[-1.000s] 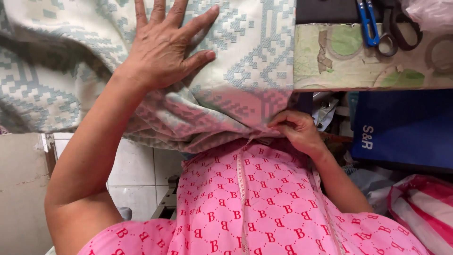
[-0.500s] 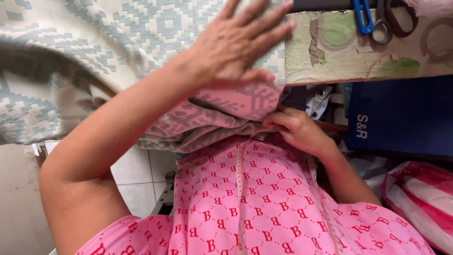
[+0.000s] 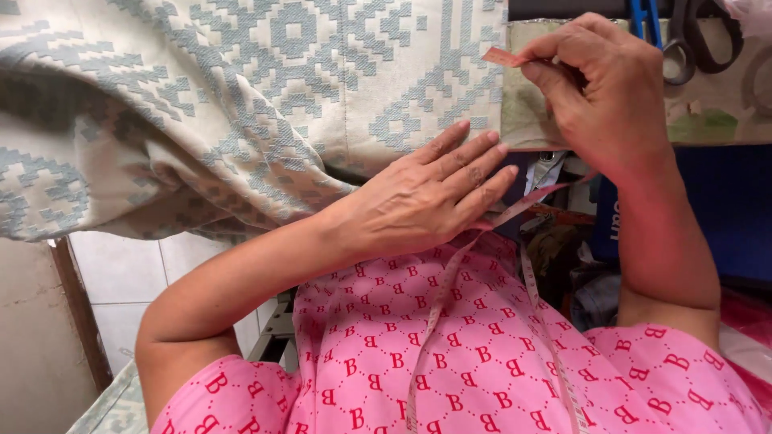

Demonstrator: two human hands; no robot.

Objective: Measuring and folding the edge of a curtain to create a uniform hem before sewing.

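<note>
I see the left hand (image 3: 418,201) lying flat and open on the patterned cloth (image 3: 265,104), pressing its edge at the counter (image 3: 724,112). The right hand (image 3: 603,88) pinches the end of the pink tape (image 3: 503,56) at the cloth's upper corner (scissors (image 3: 691,36) lie just behind). I judge it is the measuring step; the tape must be pulled straight along the edge.

fabric (image 3: 241,104) on table (image 3: 724,120) | scissors (image 3: 700,40) behind, R of fabric
</note>
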